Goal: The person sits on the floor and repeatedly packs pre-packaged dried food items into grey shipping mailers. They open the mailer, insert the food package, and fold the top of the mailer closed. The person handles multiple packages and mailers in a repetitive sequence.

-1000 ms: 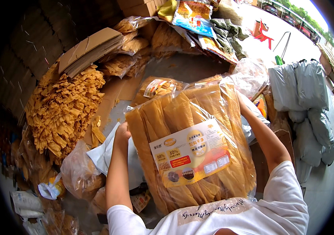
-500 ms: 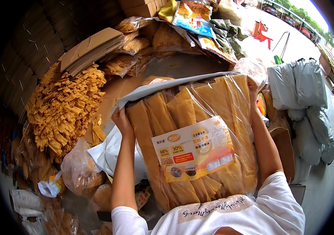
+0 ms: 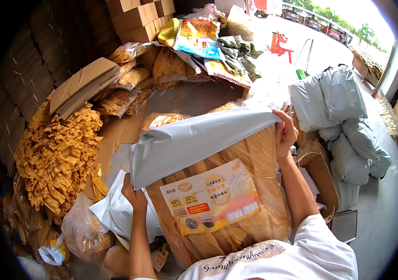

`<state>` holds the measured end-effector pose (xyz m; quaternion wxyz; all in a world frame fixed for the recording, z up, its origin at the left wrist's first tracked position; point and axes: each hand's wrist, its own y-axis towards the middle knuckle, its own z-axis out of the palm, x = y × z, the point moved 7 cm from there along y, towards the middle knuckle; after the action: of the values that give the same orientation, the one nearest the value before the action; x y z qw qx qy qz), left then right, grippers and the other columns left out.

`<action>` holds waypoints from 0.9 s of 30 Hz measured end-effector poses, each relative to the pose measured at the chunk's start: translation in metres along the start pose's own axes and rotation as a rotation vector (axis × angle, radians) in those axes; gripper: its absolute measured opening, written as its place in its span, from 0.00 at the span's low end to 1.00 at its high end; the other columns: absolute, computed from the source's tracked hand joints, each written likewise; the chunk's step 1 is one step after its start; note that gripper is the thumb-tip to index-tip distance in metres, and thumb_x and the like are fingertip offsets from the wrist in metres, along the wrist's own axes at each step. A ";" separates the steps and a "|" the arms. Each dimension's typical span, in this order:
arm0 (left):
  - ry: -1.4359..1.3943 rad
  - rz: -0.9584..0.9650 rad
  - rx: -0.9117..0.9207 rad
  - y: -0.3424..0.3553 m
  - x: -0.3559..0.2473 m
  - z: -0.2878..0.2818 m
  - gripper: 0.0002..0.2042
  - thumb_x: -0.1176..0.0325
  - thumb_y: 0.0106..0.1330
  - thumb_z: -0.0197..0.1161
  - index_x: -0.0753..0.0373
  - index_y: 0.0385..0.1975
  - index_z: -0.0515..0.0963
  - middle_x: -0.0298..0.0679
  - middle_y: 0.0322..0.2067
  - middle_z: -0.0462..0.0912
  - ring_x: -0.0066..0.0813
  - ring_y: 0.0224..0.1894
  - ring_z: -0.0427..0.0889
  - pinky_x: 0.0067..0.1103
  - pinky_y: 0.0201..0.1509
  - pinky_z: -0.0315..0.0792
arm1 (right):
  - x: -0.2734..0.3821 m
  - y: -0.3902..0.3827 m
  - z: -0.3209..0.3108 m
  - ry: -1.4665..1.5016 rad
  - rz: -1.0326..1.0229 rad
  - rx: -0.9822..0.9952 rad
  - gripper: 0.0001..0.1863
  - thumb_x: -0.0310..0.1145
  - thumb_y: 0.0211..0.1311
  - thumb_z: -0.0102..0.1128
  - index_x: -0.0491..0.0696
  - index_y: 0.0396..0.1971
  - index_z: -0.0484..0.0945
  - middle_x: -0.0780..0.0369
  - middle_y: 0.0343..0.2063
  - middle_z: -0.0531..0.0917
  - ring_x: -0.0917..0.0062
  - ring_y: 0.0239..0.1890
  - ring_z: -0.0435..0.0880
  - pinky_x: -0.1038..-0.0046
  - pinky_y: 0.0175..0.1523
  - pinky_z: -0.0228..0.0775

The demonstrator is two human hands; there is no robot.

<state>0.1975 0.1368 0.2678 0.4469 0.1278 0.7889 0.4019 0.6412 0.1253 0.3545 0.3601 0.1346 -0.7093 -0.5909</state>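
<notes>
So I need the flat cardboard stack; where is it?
Head view, upper left: the cardboard stack lies on the yellow strip pile, below the boxes.

You're in a packing storeroom. Stacked cardboard boxes (image 3: 138,18), heaped dried yellow strips (image 3: 56,154), filled grey mailing bags (image 3: 339,116) surround you.

Stacked cardboard boxes (image 3: 136,18) line the dim back; bright daylight floods the concrete floor (image 3: 386,210) at right

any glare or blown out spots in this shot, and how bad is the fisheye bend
Head view: the sunlit pavement at top right is washed out; glare streaks the clear bag of dried bean curd sheets; the cardboard box stack bows near the dark rim; the left side is dim.
</notes>
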 end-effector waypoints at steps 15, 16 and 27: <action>-0.050 -0.327 0.297 -0.083 -0.011 -0.045 0.12 0.70 0.63 0.55 0.74 0.39 0.77 0.49 0.32 0.83 0.36 0.34 0.83 0.25 0.40 0.73 | 0.026 -0.094 -0.066 0.092 0.502 0.521 0.11 0.23 0.66 0.48 0.38 0.43 0.78 0.63 0.21 0.79 0.90 0.23 0.71 0.85 0.29 0.62; -0.015 -0.277 0.297 -0.089 -0.023 -0.053 0.13 0.68 0.63 0.56 0.74 0.39 0.77 0.49 0.33 0.83 0.36 0.34 0.83 0.25 0.40 0.73 | 0.032 -0.100 -0.077 0.078 0.489 0.465 0.10 0.24 0.67 0.48 0.36 0.41 0.78 0.65 0.23 0.80 0.89 0.25 0.72 0.85 0.30 0.63; 0.075 -0.415 0.244 -0.248 -0.039 -0.086 0.13 0.67 0.66 0.53 0.73 0.35 0.76 0.44 0.28 0.81 0.31 0.30 0.78 0.24 0.36 0.70 | 0.053 -0.190 -0.132 0.053 0.606 0.802 0.18 0.14 0.54 0.49 0.43 0.44 0.78 0.60 0.13 0.66 0.83 0.14 0.65 0.81 0.23 0.61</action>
<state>0.1894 -0.0897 0.1300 0.4717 0.0010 0.8569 0.2077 0.6479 -0.0552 0.2009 0.4535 0.0653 -0.8783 -0.1369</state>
